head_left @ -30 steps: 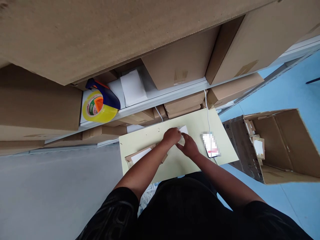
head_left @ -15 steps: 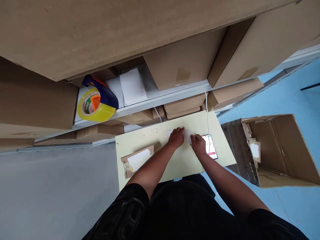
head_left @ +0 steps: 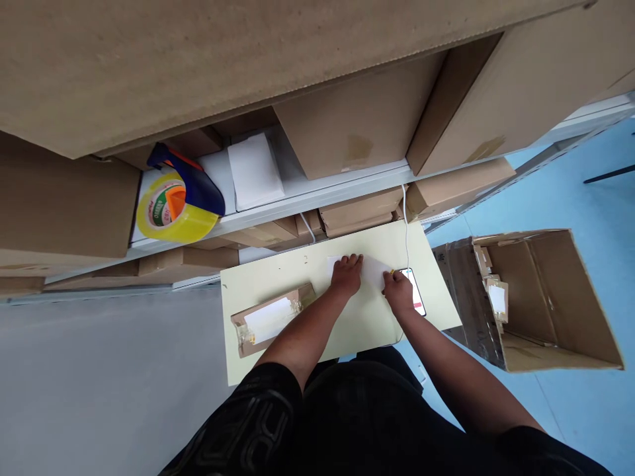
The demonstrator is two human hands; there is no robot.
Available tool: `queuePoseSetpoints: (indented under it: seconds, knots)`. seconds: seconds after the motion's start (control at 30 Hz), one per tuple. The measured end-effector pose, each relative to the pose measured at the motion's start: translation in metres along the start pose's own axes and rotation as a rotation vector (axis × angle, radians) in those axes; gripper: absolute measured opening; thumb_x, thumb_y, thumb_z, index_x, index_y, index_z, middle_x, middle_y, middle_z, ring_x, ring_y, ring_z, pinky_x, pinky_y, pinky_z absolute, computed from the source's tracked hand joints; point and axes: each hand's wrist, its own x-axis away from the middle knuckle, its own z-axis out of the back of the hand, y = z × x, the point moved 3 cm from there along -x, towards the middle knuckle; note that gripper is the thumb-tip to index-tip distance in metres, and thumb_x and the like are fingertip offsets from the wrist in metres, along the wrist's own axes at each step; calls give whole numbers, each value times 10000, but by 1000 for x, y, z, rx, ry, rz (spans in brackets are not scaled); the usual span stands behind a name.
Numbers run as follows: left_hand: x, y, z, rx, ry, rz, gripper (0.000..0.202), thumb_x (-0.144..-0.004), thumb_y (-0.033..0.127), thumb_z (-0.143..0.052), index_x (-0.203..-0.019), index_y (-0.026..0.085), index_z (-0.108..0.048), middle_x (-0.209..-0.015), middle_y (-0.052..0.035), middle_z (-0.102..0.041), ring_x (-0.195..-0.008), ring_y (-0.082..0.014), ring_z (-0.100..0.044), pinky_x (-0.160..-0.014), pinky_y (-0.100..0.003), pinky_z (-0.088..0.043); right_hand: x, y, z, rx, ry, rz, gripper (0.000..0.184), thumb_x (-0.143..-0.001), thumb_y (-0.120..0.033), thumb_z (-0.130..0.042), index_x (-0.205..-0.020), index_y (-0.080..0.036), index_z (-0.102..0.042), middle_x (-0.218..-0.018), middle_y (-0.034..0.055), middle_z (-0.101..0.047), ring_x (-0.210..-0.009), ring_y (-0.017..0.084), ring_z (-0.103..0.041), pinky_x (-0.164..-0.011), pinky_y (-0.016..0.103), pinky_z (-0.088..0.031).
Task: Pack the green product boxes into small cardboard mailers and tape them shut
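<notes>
A white sheet of paper (head_left: 373,270) lies flat on a pale yellow table (head_left: 278,277). My left hand (head_left: 346,274) rests on the sheet's left part, fingers stretched flat over it. My right hand (head_left: 398,291) is at the sheet's right edge with its fingers curled, pinching something small and yellowish that I cannot make out. Just right of that hand lies a phone (head_left: 415,297) with a white cable (head_left: 405,225) running up to the shelf. A small flat cardboard parcel (head_left: 270,318) with a white label lies on the table's left part.
A shelf rack (head_left: 317,192) behind the table holds cardboard boxes, white packets (head_left: 254,168) and a yellow tape roll in a blue dispenser (head_left: 176,201). An open cardboard box (head_left: 540,297) lies on its side on the blue floor at the right. Grey floor lies left.
My hands have moved from being clasped together over a small white piece to spread apart on the flat sheet. The right hand has shifted right, beside the phone.
</notes>
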Motion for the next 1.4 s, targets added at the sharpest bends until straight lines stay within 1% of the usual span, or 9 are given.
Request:
queuePoseSetpoints:
  seconds: [0.2,0.4,0.57,0.73,0.83,0.93,1.03,1.17,1.4]
  knots:
    - [2,3,7,130,-47,52,691,-913,131,-452,-1592,217,-359,-1562,-134,-438,-1346,-324,-410,-1096,-460,-367,50,-22,51,10,106,167,415,-975,-569,-477,-733,-248,-579,-600,18,-633,-606,201,-593,-580,292,-466]
    - [26,5,49,488,-60,62,454,-1041,353,-310,-1183,167,-699,-1176,-132,-714,-1071,-247,-657,-918,-365,-522,98,-63,93,47,207,714,194,-986,-317,-551,-1063,-233,-709,-977,87,-746,-895,228,-708,-812,368,-580]
    - [103,-12,108,1460,-21,134,741,-1002,681,-233,-1110,116,-701,-917,-155,-756,-844,-254,-720,-780,-390,-571,119,-96,89,16,254,989,314,-936,-170,-575,-1203,-277,-701,-1154,87,-740,-1076,251,-708,-963,455,-597]
    - [195,-51,143,1818,88,100,529,-845,662,-590,-940,153,-700,-842,-100,-722,-798,-244,-703,-728,-376,-573,155,-134,63,-22,243,1083,377,-920,-137,-570,-1237,-298,-694,-1231,70,-720,-1128,250,-697,-993,470,-595]
    - [238,-80,148,1797,230,133,386,-752,533,-756,-719,175,-614,-671,-20,-613,-660,-163,-617,-648,-299,-516,180,-153,40,-86,223,1035,354,-910,-183,-607,-1237,-280,-698,-1276,88,-703,-1192,270,-668,-1037,492,-567]
    - [274,-104,150,1725,337,118,384,-767,498,-767,-672,177,-580,-635,6,-570,-637,-130,-564,-663,-277,-480,199,-161,12,-307,155,761,392,-902,-301,-664,-1289,-236,-662,-1240,121,-703,-1126,271,-685,-989,488,-580]
    - [308,-123,153,1619,381,72,379,-830,528,-706,-737,168,-636,-686,-12,-626,-687,-147,-590,-725,-293,-479,224,-166,-26,-492,-185,485,358,-874,-429,-714,-1149,-199,-708,-1009,100,-744,-892,237,-709,-828,424,-604]
    - [347,-142,157,1460,411,12,386,-874,545,-663,-780,172,-666,-713,-10,-643,-719,-160,-595,-728,-281,-459,277,-191,-69,-585,-556,405,397,-844,-553,-733,-985,-183,-738,-867,81,-747,-774,210,-667,-761,380,-561]
    - [390,-159,160,1461,354,-138,351,-884,497,-673,-796,158,-678,-756,-15,-651,-747,-159,-590,-746,-285,-460,336,-237,-94,-827,-360,184,400,-738,-499,-849,-893,-160,-704,-738,32,-699,-543,148,-555,-543,308,-467]
